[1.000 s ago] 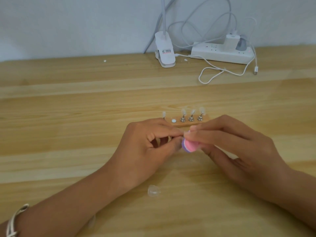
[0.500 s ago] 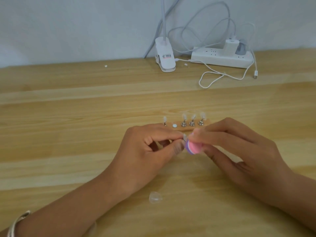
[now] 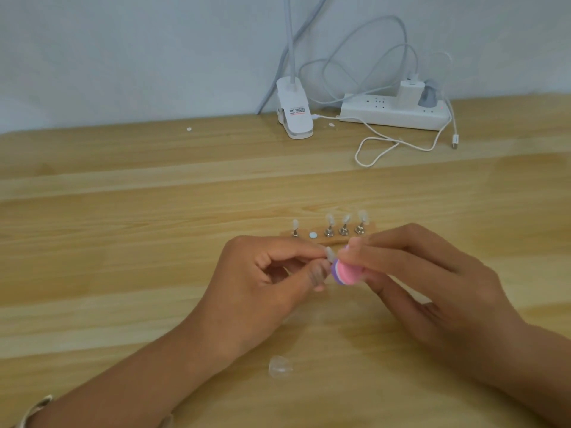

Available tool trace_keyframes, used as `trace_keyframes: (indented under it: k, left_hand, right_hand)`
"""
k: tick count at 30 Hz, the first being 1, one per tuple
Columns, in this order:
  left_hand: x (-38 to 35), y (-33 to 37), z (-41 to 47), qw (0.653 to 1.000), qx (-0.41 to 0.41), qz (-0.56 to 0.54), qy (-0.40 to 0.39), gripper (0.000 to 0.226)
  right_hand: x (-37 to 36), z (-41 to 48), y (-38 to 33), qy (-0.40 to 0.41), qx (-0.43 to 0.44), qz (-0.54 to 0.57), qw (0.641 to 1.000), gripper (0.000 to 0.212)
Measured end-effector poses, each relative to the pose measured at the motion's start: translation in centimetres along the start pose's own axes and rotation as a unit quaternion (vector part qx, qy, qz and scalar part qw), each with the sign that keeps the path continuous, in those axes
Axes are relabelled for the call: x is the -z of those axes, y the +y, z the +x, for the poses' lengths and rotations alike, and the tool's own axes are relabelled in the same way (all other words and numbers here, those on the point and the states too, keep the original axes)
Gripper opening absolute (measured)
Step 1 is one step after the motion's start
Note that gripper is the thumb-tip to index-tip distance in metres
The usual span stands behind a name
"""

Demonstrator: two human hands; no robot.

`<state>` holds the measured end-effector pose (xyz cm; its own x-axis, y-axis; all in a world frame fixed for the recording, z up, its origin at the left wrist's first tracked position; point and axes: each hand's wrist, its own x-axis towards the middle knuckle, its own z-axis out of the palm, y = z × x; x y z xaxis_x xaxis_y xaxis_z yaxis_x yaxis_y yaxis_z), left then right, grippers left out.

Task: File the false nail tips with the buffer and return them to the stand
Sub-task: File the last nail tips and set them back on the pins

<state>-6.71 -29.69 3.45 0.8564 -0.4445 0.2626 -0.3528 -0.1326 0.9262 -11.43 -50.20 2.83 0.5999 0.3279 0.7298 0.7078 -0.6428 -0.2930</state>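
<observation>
The table [image 3: 123, 242] is pale honey wood, streaked with long horizontal grain bands in lighter and darker tan. The wall [image 3: 123, 57] across the top of the frame is flat bluish white. At centre, the buffer [image 3: 346, 273] is pink with white and purple layers at its edge. The nail tip [image 3: 330, 253] just left of it is milky and see-through. The stand [image 3: 335, 241] is tan wood with silver holders [image 3: 329, 232] and one white dot [image 3: 313, 235]. Lower centre, a loose tip [image 3: 279, 367] is clear. Upper right, the lamp clip [image 3: 293, 118], power strip [image 3: 392, 115] and cable [image 3: 386, 143] are white, and one plug [image 3: 428, 95] is grey.
</observation>
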Motion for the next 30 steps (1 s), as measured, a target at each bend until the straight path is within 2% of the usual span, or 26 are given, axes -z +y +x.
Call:
trace_keyframes:
  k: [13,18,22,30]
  left_hand:
    - [-0.1,0.3,-0.1,1.0,0.014,-0.019,0.008,0.01]
    - [0.0,0.6,-0.1,0.998,0.024,-0.057,-0.015,0.009]
    - [0.1,0.8,-0.2,0.997,0.017,-0.055,-0.05,0.014]
    - [0.1,1.0,-0.2,0.995,0.032,-0.072,-0.066,0.012]
  right_hand:
    - [-0.5,-0.3,-0.1,-0.004,0.017,-0.016,1.0,0.028]
    - [0.4,0.2,0.8,0.029,-0.028,-0.029,0.999,0.028]
    - [-0.2,-0.1,-0.3,0.024,0.03,-0.003,0.999,0.026]
    - [-0.5,-0.3,0.1,0.02,0.043,-0.009,0.999,0.03]
